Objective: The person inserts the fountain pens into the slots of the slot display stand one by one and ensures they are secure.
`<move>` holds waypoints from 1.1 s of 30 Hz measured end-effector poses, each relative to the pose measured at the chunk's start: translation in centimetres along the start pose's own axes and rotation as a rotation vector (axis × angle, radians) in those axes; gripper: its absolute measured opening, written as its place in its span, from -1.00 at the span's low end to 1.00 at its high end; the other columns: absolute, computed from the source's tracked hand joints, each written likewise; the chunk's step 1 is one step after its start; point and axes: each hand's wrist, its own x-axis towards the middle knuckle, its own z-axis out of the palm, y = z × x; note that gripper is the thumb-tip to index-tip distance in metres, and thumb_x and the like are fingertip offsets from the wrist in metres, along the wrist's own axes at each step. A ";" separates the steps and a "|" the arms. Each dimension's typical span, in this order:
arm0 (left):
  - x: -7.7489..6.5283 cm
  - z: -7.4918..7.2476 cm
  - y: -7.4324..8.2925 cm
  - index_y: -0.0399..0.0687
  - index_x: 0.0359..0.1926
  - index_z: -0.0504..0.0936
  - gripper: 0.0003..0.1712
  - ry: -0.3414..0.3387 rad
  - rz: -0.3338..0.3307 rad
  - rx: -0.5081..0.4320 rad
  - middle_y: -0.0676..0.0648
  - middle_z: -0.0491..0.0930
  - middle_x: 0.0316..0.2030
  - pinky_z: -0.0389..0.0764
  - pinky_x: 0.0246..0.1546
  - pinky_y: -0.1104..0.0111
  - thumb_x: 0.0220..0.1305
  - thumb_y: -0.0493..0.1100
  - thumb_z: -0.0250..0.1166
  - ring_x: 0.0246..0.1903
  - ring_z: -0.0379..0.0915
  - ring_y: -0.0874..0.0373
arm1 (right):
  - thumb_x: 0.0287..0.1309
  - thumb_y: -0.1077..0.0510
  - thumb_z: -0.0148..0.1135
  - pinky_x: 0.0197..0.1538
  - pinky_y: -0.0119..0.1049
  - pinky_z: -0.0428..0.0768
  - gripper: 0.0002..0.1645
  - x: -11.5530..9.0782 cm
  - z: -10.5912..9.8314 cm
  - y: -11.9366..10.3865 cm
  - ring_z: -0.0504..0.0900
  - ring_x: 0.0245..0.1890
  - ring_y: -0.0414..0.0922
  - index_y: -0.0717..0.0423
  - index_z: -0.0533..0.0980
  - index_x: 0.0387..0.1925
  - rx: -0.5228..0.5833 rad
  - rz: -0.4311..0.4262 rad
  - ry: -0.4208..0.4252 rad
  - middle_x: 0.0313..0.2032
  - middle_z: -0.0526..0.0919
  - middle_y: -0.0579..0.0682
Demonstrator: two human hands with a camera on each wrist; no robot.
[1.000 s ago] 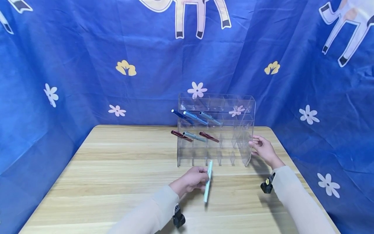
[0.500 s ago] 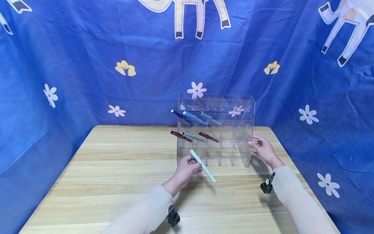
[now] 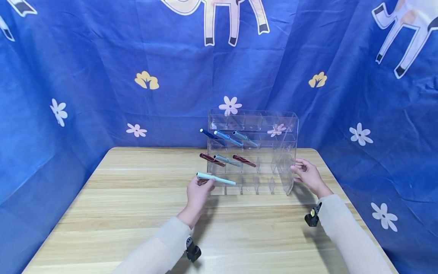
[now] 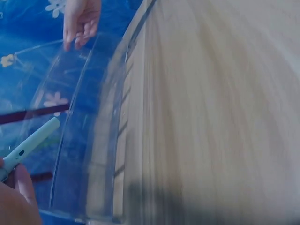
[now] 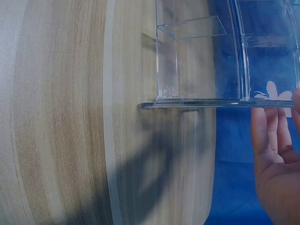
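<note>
My left hand [image 3: 198, 196] pinches a mint-green pen [image 3: 220, 180] between thumb and fingers. The pen lies nearly level across the view, slanting slightly down to the right, and overlaps the lowest tier of a clear acrylic display rack [image 3: 267, 189] at its left end. Only the thumb and part of that hand show in the left wrist view, with the pen [image 4: 35, 140] sticking out. At the rack's right side, my right hand [image 3: 308, 176] touches the side panel [image 5: 197, 104]. Its fingers [image 5: 271, 126] rest against the panel's outer face.
Three bluish pens, one dark blue [image 3: 213, 137], lie slanted in an upper tier's left compartments. Below them are two maroon pens, one at the left [image 3: 212, 159], with a grey-blue pen [image 3: 227, 160] between. The wooden table [image 3: 137, 198] meets a blue patterned curtain [image 3: 178, 95].
My left hand has moved left and toward the rack, and the mint-green pen has turned from upright in the view to nearly level. The right hand has stayed at the rack's side.
</note>
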 end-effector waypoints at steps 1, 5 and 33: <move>0.1 -0.3 0.0 -0.49 -0.05 0.52 -0.68 0.011 0.015 0.015 -0.27 0.63 -0.19 0.66 -0.23 0.34 0.16 -0.43 0.28 -0.33 0.59 0.27 | 0.34 0.17 0.10 -0.05 -0.01 0.60 -0.40 0.0 0.0 0.0 0.54 -0.15 -0.29 0.37 0.21 0.30 -0.002 0.000 0.000 0.12 0.37 0.46; 0.5 -1.2 -0.1 -0.46 -0.11 0.58 -0.74 0.050 0.096 0.056 -0.28 0.65 -0.22 0.66 -0.30 0.40 0.16 -0.41 0.29 -0.37 0.60 0.27 | 0.34 0.17 0.10 -0.06 -0.05 0.62 -0.40 0.0 0.0 0.1 0.54 -0.16 -0.31 0.37 0.22 0.30 -0.002 0.002 0.002 0.12 0.38 0.46; 0.7 -1.4 -1.9 -0.36 -0.37 0.58 -0.83 0.183 0.209 0.317 -0.19 0.64 -0.43 0.54 -0.55 0.59 -0.04 -0.47 0.38 -0.44 0.60 0.12 | 0.34 0.18 0.10 -0.06 -0.05 0.62 -0.39 0.0 0.0 -0.1 0.54 -0.19 -0.35 0.38 0.20 0.30 0.010 0.002 0.001 0.11 0.38 0.46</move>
